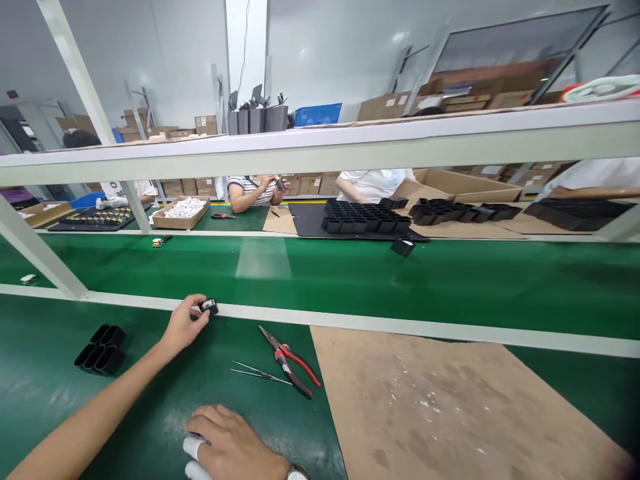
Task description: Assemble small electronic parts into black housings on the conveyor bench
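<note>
My left hand reaches out to the pale rail at the bench's back edge. Its thumb and fingers are closed on a small black plastic case with something whitish in its open face. Low on the green bench lies my right hand, palm down, fingers loosely spread, white covers on two of them and a watch at the wrist. Beyond it are metal tweezers and red-and-black long-nose pliers. To the left of my left forearm stands a cluster of several empty black cases.
A stained cardboard sheet covers the bench at right. Past the rail runs a green conveyor belt, bearing a black case and a small yellow-and-white part. Slanted posts and a shelf frame the view; co-workers sit opposite.
</note>
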Available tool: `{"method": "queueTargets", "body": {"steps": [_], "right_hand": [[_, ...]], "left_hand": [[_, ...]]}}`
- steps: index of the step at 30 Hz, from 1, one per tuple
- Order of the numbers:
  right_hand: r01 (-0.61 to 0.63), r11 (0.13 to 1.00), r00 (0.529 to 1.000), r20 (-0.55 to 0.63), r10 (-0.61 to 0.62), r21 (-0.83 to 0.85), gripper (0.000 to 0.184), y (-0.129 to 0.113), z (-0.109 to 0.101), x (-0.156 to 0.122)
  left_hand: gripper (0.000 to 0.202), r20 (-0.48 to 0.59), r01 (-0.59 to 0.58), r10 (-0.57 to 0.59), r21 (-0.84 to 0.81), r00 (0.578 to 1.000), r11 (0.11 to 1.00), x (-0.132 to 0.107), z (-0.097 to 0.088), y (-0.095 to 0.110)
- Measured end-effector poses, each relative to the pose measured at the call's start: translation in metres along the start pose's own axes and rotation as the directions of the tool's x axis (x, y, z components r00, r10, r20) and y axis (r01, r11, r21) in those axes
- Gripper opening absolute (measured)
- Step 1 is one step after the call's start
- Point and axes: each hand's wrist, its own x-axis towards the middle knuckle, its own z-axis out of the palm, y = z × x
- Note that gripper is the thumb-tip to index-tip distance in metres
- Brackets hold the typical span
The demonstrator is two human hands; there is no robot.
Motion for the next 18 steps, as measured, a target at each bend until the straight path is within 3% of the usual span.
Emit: {"method": "queueTargets", "body": {"steps": [4, 8, 11, 13, 16, 18], "right_hand": [[-0.041, 0.992, 0.999, 0.023, 0.039, 0.117, 0.021, 0.005, 0.008, -0.002], [-0.149, 0.966, 0.988, 0.06, 0.139, 0.211, 0.024, 0.011, 0.019, -0.003], [-0.074, 0.979, 0.997, 0.031, 0.069, 0.188, 0.02, 0.012, 0.018, -0.001], [-0.038, 0.986, 0.999, 0.009, 0.037, 0.16, 0.019, 0.01, 0.012, -0.001], [-0.045, 0.987, 0.999, -0.002, 0.046, 0.154, 0.023, 0.005, 0.002, -0.001], [-0.079, 0.982, 0.996, -0.026, 0.084, 0.17, 0.026, 0.0, -0.002, -0.002]], "left_hand": [[0.036, -0.166, 0.109, -0.104, 0.021, 0.981, 0.994, 0.061, 0.007, -0.009], [0.041, -0.238, 0.181, -0.177, -0.005, 0.955, 0.984, 0.075, 0.012, -0.006], [0.051, -0.268, 0.183, -0.191, -0.054, 0.944, 0.982, 0.061, 0.019, 0.012], [0.05, -0.252, 0.141, -0.161, -0.096, 0.954, 0.985, 0.043, 0.023, 0.037], [0.047, -0.102, 0.031, -0.05, -0.18, 0.993, 0.983, 0.0, 0.016, 0.09], [0.047, 0.015, -0.062, 0.068, -0.241, 0.998, 0.968, -0.039, 0.0, 0.13]]}}
